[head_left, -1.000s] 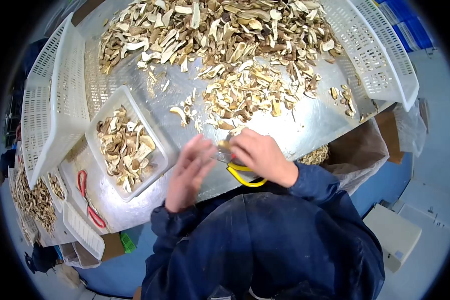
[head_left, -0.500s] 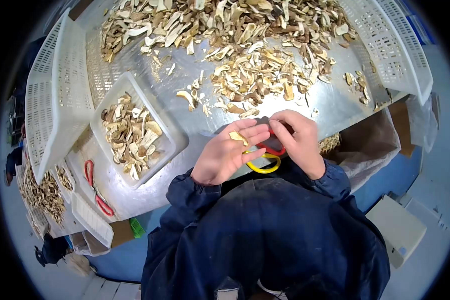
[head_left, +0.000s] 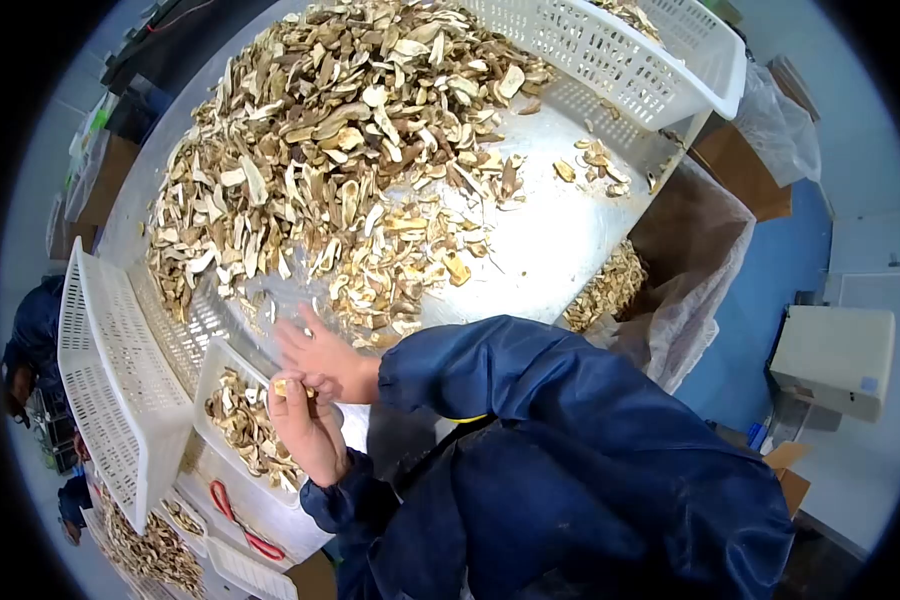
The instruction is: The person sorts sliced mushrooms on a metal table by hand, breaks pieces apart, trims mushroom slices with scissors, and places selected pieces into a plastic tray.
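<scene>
My left hand (head_left: pixel 310 440) pinches a small yellowish dried mushroom slice (head_left: pixel 292 389) between thumb and fingers, beside the white plastic tub (head_left: pixel 213 362). More mushroom slices (head_left: pixel 250 425) lie inside that tub. My right hand (head_left: pixel 325 355) is stretched out just beyond the left, fingers spread and a little blurred, with nothing in it. It is over the metal table near the front of a big heap of sliced dried mushrooms (head_left: pixel 340 150). A bit of a yellow handle (head_left: pixel 469 419) shows under my right sleeve; the rest is hidden.
Red-handled scissors (head_left: pixel 238 520) lie on the table at lower left. White perforated baskets stand at left (head_left: pixel 120 370) and at upper right (head_left: pixel 610 65). A plastic-lined box (head_left: pixel 695 250) is below the table's right edge. Another person's dark sleeve (head_left: pixel 38 320) shows at far left.
The view has swung right and up. My right hand has left the red and yellow handles and reached left across the table, its fingers spreading. My left hand has gone from open palm to pinching the slice.
</scene>
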Tool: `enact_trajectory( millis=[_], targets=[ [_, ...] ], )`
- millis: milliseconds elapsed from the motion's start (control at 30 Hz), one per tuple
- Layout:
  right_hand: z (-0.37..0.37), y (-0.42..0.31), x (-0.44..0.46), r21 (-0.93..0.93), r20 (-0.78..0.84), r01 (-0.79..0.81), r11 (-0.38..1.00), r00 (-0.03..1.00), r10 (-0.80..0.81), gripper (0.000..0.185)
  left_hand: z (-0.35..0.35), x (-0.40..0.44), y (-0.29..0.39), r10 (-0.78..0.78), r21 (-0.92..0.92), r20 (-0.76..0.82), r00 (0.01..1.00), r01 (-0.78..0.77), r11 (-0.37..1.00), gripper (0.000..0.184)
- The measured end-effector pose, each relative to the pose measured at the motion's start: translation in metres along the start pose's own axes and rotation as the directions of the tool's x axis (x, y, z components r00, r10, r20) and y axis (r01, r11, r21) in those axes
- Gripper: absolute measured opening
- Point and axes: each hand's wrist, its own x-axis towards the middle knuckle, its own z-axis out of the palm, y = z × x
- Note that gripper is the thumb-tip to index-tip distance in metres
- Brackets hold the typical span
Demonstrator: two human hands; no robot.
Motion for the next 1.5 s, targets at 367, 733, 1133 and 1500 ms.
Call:
enact_trajectory(
  millis=[367,733,1133,1500],
  targets=[
    [-0.100,0.082,-0.170,-0.234,-0.070,-0.322,0.917,0.947,0.314,0.039,0.042,0.031,-0.057,-0.444,-0.177,0.115,0.889,0.458,0.871,0.021],
    [-0.172,0.141,-0.264,-0.012,-0.596,-0.778,0.628,0.510,0.621,0.016,0.085,0.073,-0.145,-0.431,-0.388,0.632,0.644,0.744,0.544,0.017],
    [-0.157,0.134,-0.149,0.157,-0.254,-0.823,0.545,0.500,0.828,0.019,0.093,0.066,-0.134,-0.399,-0.328,0.580,0.710,0.652,0.684,0.055],
    [-0.167,0.185,-0.160,-0.283,-0.261,-0.701,0.654,0.713,0.651,0.015,0.085,0.066,-0.132,-0.460,-0.309,0.581,0.671,0.705,0.639,0.032]
  ],
)
